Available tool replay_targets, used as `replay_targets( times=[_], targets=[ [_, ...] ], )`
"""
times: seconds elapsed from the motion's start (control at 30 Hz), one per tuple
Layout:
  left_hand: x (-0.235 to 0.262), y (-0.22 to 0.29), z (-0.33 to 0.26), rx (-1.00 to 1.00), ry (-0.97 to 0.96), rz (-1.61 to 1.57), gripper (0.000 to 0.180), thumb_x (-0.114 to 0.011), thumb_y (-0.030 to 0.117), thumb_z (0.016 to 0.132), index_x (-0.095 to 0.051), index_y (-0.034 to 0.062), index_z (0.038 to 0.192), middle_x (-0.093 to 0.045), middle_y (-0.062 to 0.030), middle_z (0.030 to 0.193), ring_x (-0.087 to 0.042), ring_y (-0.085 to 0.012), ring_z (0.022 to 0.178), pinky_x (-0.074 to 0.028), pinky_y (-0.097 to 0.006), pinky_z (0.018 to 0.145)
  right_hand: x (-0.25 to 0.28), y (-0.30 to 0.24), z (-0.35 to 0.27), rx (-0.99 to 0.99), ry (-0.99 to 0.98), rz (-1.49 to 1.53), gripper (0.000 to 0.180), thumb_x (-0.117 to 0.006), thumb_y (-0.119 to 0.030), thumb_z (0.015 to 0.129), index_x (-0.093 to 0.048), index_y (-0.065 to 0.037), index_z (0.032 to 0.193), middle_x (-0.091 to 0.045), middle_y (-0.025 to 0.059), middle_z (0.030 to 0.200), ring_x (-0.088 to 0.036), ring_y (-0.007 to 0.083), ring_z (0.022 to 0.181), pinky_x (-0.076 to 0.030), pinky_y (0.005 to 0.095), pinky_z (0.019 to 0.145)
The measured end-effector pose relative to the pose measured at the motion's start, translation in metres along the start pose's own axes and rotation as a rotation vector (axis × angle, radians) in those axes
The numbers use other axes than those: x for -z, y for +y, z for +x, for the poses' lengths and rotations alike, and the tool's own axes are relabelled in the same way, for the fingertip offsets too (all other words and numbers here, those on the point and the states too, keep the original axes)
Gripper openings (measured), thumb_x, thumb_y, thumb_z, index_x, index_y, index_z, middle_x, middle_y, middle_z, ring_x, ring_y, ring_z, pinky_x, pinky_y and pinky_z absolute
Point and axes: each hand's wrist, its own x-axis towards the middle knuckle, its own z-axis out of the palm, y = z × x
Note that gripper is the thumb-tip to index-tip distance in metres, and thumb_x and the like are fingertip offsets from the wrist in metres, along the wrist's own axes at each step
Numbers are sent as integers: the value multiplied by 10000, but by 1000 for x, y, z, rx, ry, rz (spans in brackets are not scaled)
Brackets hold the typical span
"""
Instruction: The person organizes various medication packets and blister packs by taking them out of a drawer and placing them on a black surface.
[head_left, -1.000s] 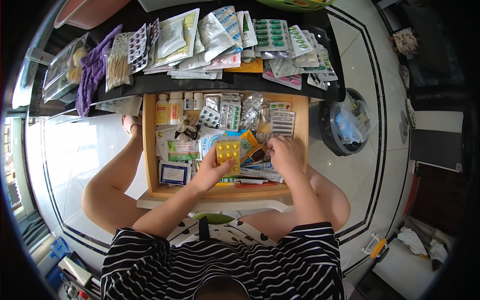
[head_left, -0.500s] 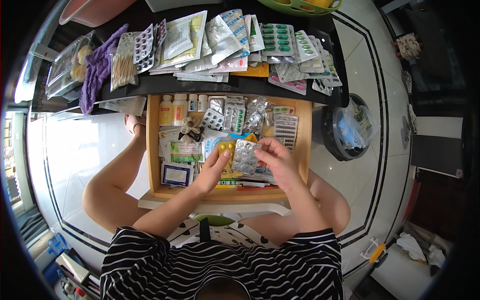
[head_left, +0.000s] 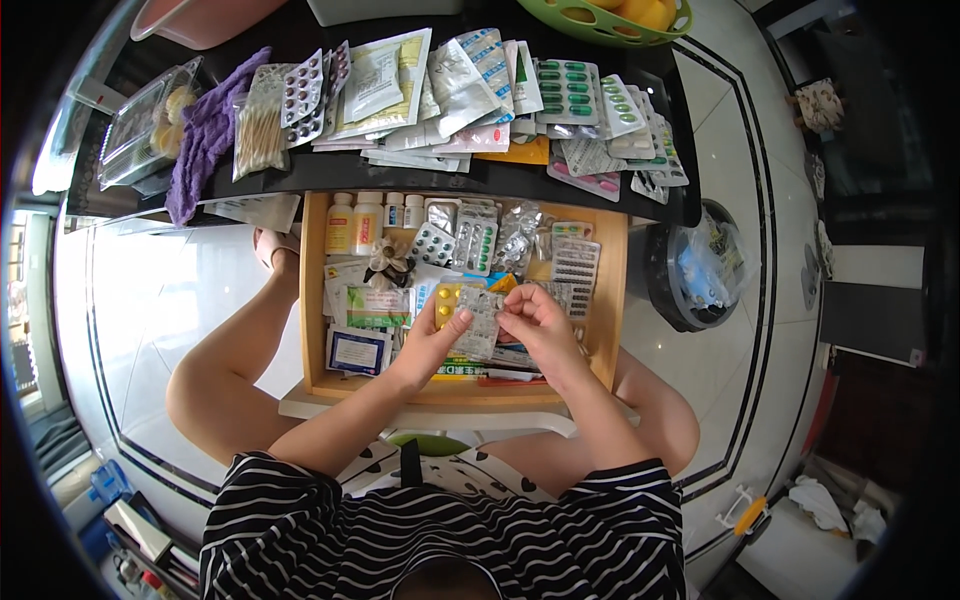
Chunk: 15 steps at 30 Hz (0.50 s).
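Above the drawer, my left hand (head_left: 430,348) is closed on two blister packs lying one over the other. Behind is a pack with yellow round tablets (head_left: 444,308); a silver blister pack (head_left: 476,328) overlaps it in front, under my left thumb. My right hand (head_left: 545,328) pinches the silver pack's right edge between thumb and fingers. Below them the wooden drawer (head_left: 312,300) holds white bottles (head_left: 367,222), blister packs with green capsules (head_left: 474,246), a pale ribbon flower (head_left: 387,262) and a blue-and-white packet (head_left: 358,351). My hands hide part of the contents.
Sachets (head_left: 465,90) and blister packs (head_left: 568,92) are heaped on the black tabletop (head_left: 400,178), beside cotton swabs (head_left: 262,135), a purple cloth (head_left: 205,140) and a clear box (head_left: 140,130). A green fruit basket (head_left: 610,28) stands behind. A lined bin (head_left: 690,270) is right of the drawer.
The silver blister pack has shifted left over the yellow-tablet pack, and my left thumb now presses on it. Its visible face now looks flatter and printed. The whole view has shifted slightly.
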Motion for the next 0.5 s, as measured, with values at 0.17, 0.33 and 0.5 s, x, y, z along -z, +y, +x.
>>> replay_targets(
  times=[0.17,0.33,0.5],
  targets=[
    [-2,4,-5,16,-98,59,516,-598,224,928,-362,54,1354,-541,-55,1206,-500,-144,1098,-389,-303,967,2,13,3,122,-34,-67,150,-622,-21,865,-499,-43,948,-560,3,835,-538,57,746,-473,212,668],
    [-6,7,-6,-43,-121,70,494,-582,215,934,-366,54,1349,-543,-59,1203,-503,-144,1096,-393,-302,962,1,18,5,258,20,-229,265,-682,-32,815,-421,-67,847,-486,-12,782,-468,53,702,-433,214,628],
    [-2,3,-17,-177,-150,-2,419,-546,130,946,-368,39,1314,-538,-68,1191,-508,-140,1084,-417,-298,942,-16,10,-13,243,-97,-196,248,-616,20,846,-388,-75,868,-441,-29,805,-425,37,703,-376,185,619]
  ],
)
